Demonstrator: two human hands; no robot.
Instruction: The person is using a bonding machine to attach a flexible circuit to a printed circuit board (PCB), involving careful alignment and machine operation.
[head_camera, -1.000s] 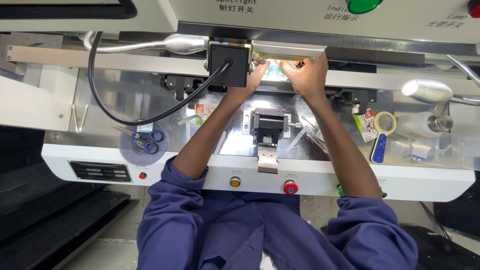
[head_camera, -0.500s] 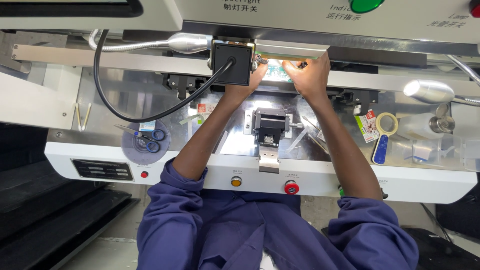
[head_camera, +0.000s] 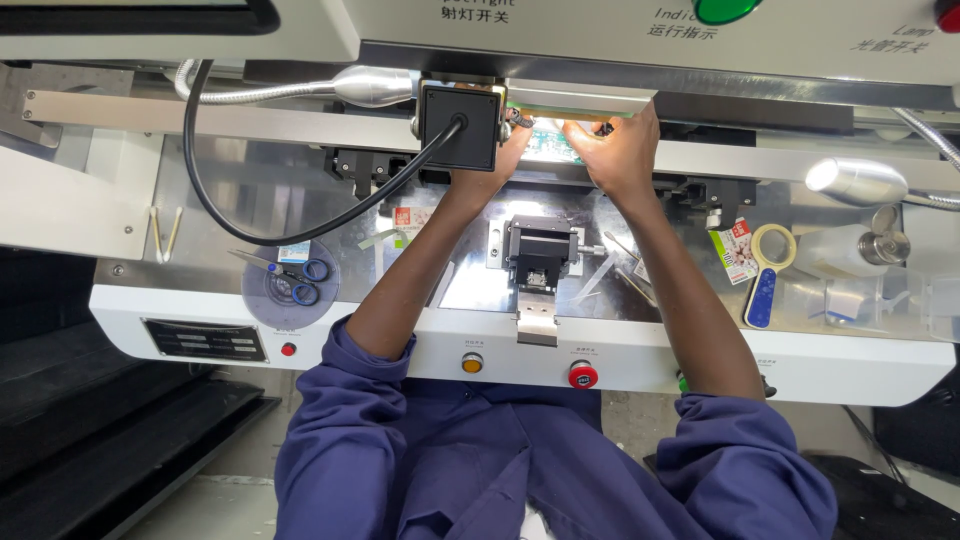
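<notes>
Seen from above, a person in a blue work jacket reached both bare arms across a white machine table (head_camera: 400, 335) with a shiny steel top. Near the table's left edge lay two cotton swabs (head_camera: 162, 232), then blue-handled scissors (head_camera: 285, 279) on a round grey pad. A thick black cable (head_camera: 260, 225) looped up to a square black box (head_camera: 459, 126) at the table's far edge. The left hand (head_camera: 497, 160) reached up just beside and partly behind that box, fingers curled toward a small brightly lit green board (head_camera: 545, 143) under the machine's overhang; its grip was hidden. The right hand (head_camera: 618, 152) touched the board's right side, fingers bent and close together on its edge. Below the hands, at the table's middle, sat a black clamp fixture (head_camera: 540, 255). Along the near edge were an amber button (head_camera: 473, 363) and a red button (head_camera: 583, 375). Toward the right edge lay a roll of tape (head_camera: 773, 246) above a blue handle (head_camera: 760, 298).
</notes>
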